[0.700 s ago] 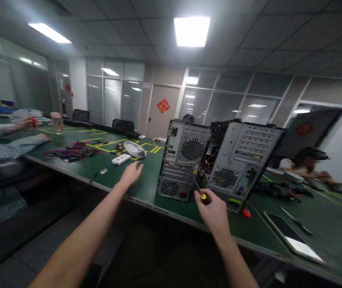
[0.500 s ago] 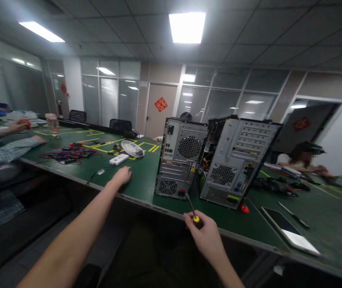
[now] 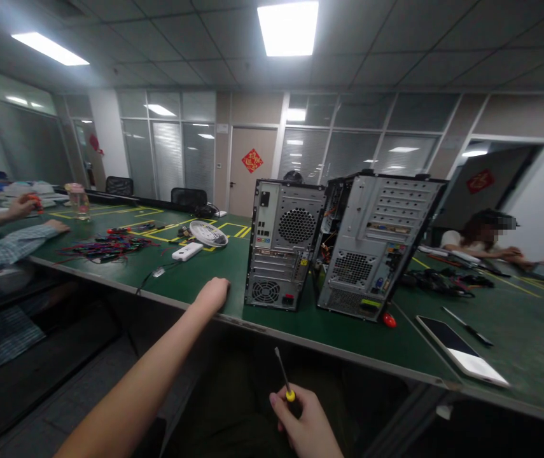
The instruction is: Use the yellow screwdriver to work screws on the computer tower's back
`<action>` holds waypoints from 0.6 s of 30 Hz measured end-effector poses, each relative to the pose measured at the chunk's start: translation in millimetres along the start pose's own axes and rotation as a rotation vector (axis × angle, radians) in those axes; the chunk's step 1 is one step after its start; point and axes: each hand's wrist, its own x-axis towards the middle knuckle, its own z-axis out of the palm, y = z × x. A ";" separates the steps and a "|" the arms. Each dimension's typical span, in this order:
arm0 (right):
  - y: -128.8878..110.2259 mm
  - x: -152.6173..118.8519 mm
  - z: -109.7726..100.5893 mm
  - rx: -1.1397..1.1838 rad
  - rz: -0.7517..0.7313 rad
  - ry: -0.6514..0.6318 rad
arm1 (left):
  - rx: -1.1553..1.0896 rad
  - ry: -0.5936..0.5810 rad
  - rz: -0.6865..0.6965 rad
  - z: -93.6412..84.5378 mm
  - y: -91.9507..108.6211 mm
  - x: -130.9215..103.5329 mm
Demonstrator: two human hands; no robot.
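My right hand (image 3: pixel 304 416) is closed around a screwdriver (image 3: pixel 282 370) with a yellow collar. Its metal shaft points up and forward, below the table's front edge and apart from everything else. On the green table my left hand (image 3: pixel 213 296) rests near the edge with its fingers curled in, and nothing shows in it. To its right stands a computer tower (image 3: pixel 278 245) with its rear panel facing me. A second, larger computer tower (image 3: pixel 364 254) stands beside that one, its inner wiring partly visible.
Left on the green table (image 3: pixel 176 286) lie a white box-shaped device (image 3: pixel 188 252), a white round basket (image 3: pixel 209 233) and a cable pile (image 3: pixel 104 247). Right are a phone (image 3: pixel 460 350), a slim tool (image 3: pixel 467 326) and black cables (image 3: pixel 438 282). People sit at both sides.
My right hand has drawn the screwdriver back and down, away from the smaller tower's lower rear corner. Across the table, my left hand has slid right, closer to that tower.
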 end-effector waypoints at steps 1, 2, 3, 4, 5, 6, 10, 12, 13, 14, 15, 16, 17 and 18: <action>2.3 -0.2 2.2 0.001 0.000 0.003 | -0.008 0.002 0.008 0.7 4.7 -1.7; 4.3 -0.3 4.3 0.005 -0.003 0.008 | -0.016 0.001 0.021 1.4 8.3 -2.7; 6.2 -0.3 6.2 0.010 -0.008 0.011 | -0.020 0.003 0.030 1.9 10.7 -3.2; 8.1 -0.2 7.9 0.015 -0.014 0.009 | -0.026 0.007 0.033 2.4 11.9 -3.2; 10.0 0.1 9.2 0.017 -0.018 -0.001 | -0.035 0.016 0.032 3.0 12.0 -2.9; 11.9 0.5 10.1 0.014 -0.023 -0.012 | -0.046 0.028 0.026 3.7 11.0 -2.4; 17.4 3.5 9.7 -0.011 -0.033 -0.001 | -0.105 0.084 0.003 6.3 2.8 0.3; 18.3 4.5 8.4 -0.017 -0.031 -0.002 | -0.125 0.118 -0.009 6.0 -0.4 1.4; 18.5 4.6 7.8 -0.018 -0.032 -0.005 | -0.129 0.123 -0.013 5.4 -1.4 1.8; 18.5 4.6 7.3 -0.019 -0.034 -0.007 | -0.133 0.117 -0.014 4.4 -1.8 2.0; 18.5 4.5 7.0 -0.019 -0.036 -0.009 | -0.136 0.106 -0.014 3.2 -1.8 2.1; 18.5 4.3 6.8 -0.020 -0.040 -0.012 | -0.139 0.095 -0.014 2.1 -1.5 2.1; 18.7 4.1 6.7 -0.019 -0.045 -0.017 | -0.142 0.091 -0.011 1.2 -1.1 2.1; 18.9 4.1 6.8 -0.017 -0.053 -0.021 | -0.145 0.092 -0.011 0.6 -0.7 2.0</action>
